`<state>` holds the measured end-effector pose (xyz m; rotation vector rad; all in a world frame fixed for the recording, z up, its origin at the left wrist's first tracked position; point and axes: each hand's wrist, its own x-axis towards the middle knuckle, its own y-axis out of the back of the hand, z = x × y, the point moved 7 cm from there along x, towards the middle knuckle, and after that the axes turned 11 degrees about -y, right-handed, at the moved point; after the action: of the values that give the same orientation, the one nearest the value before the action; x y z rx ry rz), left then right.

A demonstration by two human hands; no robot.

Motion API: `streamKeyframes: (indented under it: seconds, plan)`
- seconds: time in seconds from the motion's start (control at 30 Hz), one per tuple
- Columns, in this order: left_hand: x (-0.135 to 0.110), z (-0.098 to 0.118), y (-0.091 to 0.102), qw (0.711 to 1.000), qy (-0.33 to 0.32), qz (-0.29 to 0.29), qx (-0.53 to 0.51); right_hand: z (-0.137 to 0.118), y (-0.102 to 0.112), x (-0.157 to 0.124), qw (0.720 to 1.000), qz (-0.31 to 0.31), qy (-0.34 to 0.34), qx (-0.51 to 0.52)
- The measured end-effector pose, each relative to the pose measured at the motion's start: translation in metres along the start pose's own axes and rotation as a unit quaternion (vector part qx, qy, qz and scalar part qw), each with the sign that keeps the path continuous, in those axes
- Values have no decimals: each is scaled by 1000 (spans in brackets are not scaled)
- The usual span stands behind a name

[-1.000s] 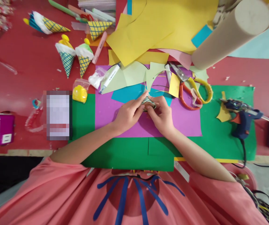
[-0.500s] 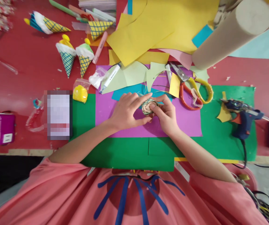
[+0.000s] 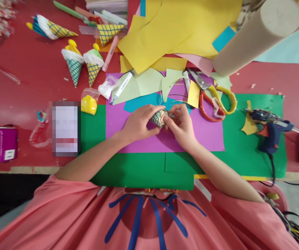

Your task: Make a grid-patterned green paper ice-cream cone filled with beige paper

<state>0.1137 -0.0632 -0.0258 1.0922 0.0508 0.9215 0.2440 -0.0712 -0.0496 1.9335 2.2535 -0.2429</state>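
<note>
Both my hands meet over a purple paper sheet in the middle of the table. My left hand is wrapped round a small paper cone with a blue lattice pattern, its open mouth turned to the right. My right hand pinches the cone's rim with thumb and forefinger. The cone's tip is hidden inside my left hand. A green sheet lies under the purple one.
Finished paper ice-cream cones lie at the back left. Yellow-handled scissors and a blue glue gun lie to the right. Yellow paper sheets, a cardboard tube, a white marker and a yellow ball lie behind.
The flat patterned paper has been rolled into a cone. My left hand has closed round it, and my right hand has shifted to its open rim.
</note>
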Motion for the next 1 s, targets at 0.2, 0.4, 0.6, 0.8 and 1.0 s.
streamKeyframes:
  seconds: [0.2, 0.4, 0.6, 0.8, 1.0]
  plan:
    - [-1, -6, 2, 1000, 28, 10, -12, -25, 15, -10, 970, 111, 153, -150]
    - [-3, -12, 3, 997, 72, 13, -4, -42, 0, -25, 926, 28, 289, -243]
    - [-7, -21, 2, 984, 174, -27, -1, -38, -13, -28, 910, -15, 311, -275]
    - [-6, -19, 4, 988, 152, -20, -1, -41, -19, -30, 896, -27, 329, -296]
    - [-7, -18, 4, 989, 142, -17, 25, -37, -24, -28, 885, -42, 320, -336]
